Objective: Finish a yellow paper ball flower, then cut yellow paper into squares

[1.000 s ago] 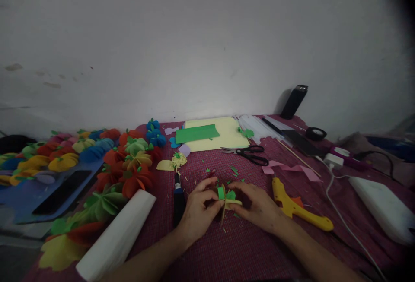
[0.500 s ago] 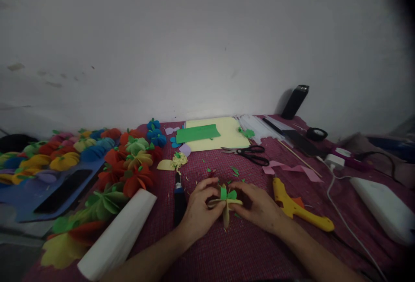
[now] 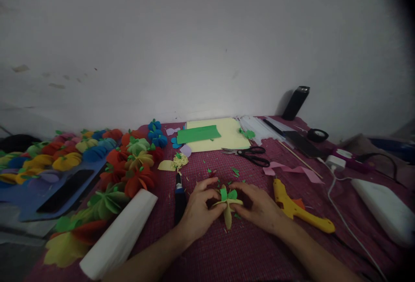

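Between my two hands is a small pale yellow felt flower (image 3: 228, 217) topped with green felt leaves (image 3: 228, 194). My left hand (image 3: 200, 204) pinches its left petals between thumb and fingers. From the other side my right hand (image 3: 261, 207) grips the right petals, thumb near the middle. One yellow petal points down toward me. Small green scraps (image 3: 235, 172) lie on the cloth just beyond my fingers. To the left of my left hand is a black-handled knife (image 3: 180, 204); to the right of my right hand lies a yellow glue gun (image 3: 295, 208).
Several finished felt flowers (image 3: 139, 180) crowd the left side, behind a white roll (image 3: 119, 236). Black scissors (image 3: 251, 156), a green felt strip (image 3: 199, 134) and yellow sheets (image 3: 230, 127) lie ahead. A pink strip (image 3: 293, 169), white cable (image 3: 340, 213) and white power bank (image 3: 382, 208) are at right.
My hands stay almost in place around the felt flower. Its front petal has shifted slightly to the right and the left petals sit a little differently. The view has moved slightly.
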The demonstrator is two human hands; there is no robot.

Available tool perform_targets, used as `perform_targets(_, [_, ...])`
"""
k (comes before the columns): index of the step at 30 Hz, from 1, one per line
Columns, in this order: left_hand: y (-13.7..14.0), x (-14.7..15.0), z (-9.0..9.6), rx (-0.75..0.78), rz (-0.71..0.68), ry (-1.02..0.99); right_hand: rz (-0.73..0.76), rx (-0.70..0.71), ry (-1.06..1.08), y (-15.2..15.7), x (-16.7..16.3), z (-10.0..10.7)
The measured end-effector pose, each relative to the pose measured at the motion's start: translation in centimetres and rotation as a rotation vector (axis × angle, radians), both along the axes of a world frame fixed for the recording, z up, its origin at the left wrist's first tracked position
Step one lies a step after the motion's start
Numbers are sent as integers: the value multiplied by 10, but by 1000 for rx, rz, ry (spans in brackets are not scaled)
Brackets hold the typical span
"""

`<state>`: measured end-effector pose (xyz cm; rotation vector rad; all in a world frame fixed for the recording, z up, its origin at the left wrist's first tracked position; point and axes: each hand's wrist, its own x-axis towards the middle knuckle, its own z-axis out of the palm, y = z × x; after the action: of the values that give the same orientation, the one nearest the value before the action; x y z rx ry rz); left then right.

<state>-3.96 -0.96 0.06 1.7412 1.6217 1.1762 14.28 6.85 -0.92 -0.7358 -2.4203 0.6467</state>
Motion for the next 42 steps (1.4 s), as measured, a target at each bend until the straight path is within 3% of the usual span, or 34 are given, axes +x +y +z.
perform_targets(13, [1,0,-2,-28,-24,116,3,-8,-8,1,-1,0])
perform_targets(26, [0,-2,-3,-31,-64,107,8,24,17,1,0,-2])
perform_targets(32, [-2,-6,1,-16,-25,168,6,42,20,0,0,0])
perform_targets(37, [-3,-10,5,3,-86,213,22,35,10,0,-1,1])
perform_targets(42, [-4,-6,8,24,-28,147,19,22,15,0,-1,-1])
